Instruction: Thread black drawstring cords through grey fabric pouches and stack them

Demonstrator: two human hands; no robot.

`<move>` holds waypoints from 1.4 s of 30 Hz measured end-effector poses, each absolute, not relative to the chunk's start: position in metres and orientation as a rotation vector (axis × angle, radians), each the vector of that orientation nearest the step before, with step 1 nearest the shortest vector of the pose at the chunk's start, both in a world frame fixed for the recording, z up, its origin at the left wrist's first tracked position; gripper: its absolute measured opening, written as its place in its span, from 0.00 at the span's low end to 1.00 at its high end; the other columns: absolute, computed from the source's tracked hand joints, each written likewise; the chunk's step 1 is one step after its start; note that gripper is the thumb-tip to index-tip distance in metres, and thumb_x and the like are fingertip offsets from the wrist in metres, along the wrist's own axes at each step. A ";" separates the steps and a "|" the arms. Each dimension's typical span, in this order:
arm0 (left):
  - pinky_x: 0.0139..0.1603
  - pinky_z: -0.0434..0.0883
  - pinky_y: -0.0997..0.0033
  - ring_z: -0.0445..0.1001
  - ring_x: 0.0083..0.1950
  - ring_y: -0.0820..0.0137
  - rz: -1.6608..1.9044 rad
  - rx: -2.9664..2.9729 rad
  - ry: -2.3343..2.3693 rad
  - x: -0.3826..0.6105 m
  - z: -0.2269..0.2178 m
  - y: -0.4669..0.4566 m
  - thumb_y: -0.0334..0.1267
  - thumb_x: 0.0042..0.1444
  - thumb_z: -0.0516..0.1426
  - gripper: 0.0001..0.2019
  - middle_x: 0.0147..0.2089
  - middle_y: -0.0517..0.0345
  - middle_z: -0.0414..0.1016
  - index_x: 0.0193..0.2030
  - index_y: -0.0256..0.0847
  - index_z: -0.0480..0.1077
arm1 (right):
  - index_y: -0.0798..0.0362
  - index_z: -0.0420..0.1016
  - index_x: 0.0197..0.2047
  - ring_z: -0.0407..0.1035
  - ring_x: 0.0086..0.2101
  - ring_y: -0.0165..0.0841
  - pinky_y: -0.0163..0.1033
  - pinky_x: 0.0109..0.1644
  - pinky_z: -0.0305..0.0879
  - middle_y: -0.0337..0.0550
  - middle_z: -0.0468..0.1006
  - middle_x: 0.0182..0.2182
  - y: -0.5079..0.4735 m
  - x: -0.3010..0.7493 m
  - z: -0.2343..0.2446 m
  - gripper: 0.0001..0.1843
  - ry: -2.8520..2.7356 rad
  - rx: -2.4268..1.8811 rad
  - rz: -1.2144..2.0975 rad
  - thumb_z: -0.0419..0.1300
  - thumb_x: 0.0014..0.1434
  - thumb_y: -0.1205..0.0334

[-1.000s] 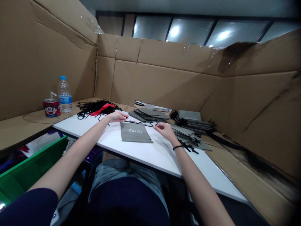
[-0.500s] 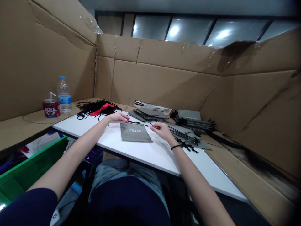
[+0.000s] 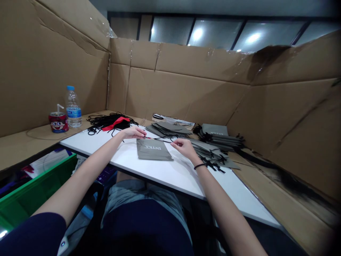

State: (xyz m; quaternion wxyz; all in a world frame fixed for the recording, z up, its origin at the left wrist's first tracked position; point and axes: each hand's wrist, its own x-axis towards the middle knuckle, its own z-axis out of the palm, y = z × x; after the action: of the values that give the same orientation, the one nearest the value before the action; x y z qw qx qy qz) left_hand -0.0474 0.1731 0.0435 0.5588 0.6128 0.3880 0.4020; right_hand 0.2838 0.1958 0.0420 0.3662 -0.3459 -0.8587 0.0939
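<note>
A flat grey pouch [image 3: 153, 153] printed "INTEX" lies on the white tabletop [image 3: 183, 177] in front of me, its lettering upside down from my side or nearly so. A thin black cord [image 3: 162, 139] runs along its far edge between my hands. At the cord's left end, my left hand [image 3: 134, 132] pinches it, with a bit of red close to the fingertips. My right hand [image 3: 183, 146], with a black band on its wrist, is closed on the cord beyond the pouch's right corner. The fingertips partly hide the cord's ends.
Black cords [image 3: 114, 121] with a red strip lie back left. Stacked grey pouches [image 3: 170, 128] sit behind, and corded pouches [image 3: 221, 140] lie to the right. A water bottle [image 3: 73, 108] and a drink can [image 3: 58, 122] stand left. Cardboard walls [image 3: 181, 85] enclose the table; a green bin [image 3: 39, 188] is below left.
Both hands stay nearly in place on the cord. The cord between them has shifted slightly, and a little more red shows near my left fingertips.
</note>
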 end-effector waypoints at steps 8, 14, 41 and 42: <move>0.49 0.69 0.71 0.76 0.41 0.71 0.952 1.468 0.898 -0.049 0.043 0.174 0.28 0.39 0.68 0.16 0.40 0.50 0.79 0.39 0.35 0.78 | 0.56 0.74 0.24 0.61 0.23 0.31 0.35 0.26 0.52 0.43 0.73 0.21 0.196 0.285 0.044 0.24 -2.230 -0.894 0.240 0.55 0.55 0.42; 0.46 0.69 0.72 0.76 0.40 0.70 0.931 1.512 0.882 -0.049 0.044 0.174 0.28 0.39 0.67 0.15 0.41 0.48 0.79 0.38 0.35 0.78 | 0.57 0.75 0.24 0.61 0.22 0.31 0.35 0.25 0.51 0.43 0.74 0.20 0.194 0.285 0.044 0.26 -2.281 -0.893 0.280 0.55 0.55 0.41; 0.43 0.70 0.72 0.75 0.39 0.71 0.842 1.550 0.900 -0.050 0.044 0.173 0.28 0.38 0.66 0.19 0.44 0.49 0.79 0.41 0.37 0.78 | 0.56 0.76 0.23 0.63 0.23 0.32 0.35 0.26 0.53 0.44 0.76 0.21 0.197 0.284 0.044 0.21 -2.271 -0.933 0.226 0.57 0.54 0.46; 0.44 0.70 0.71 0.75 0.40 0.71 0.847 1.543 0.911 -0.050 0.045 0.173 0.28 0.38 0.67 0.19 0.43 0.49 0.79 0.41 0.37 0.78 | 0.56 0.76 0.23 0.63 0.23 0.31 0.35 0.26 0.53 0.43 0.75 0.21 0.196 0.284 0.044 0.21 -2.270 -0.936 0.227 0.57 0.54 0.46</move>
State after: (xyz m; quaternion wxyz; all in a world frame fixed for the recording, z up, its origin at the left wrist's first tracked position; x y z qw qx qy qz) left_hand -0.0496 0.1734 0.0445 0.5479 0.6512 0.3844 0.3576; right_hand 0.2842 0.1963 0.0440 0.3314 -0.3581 -0.8686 0.0869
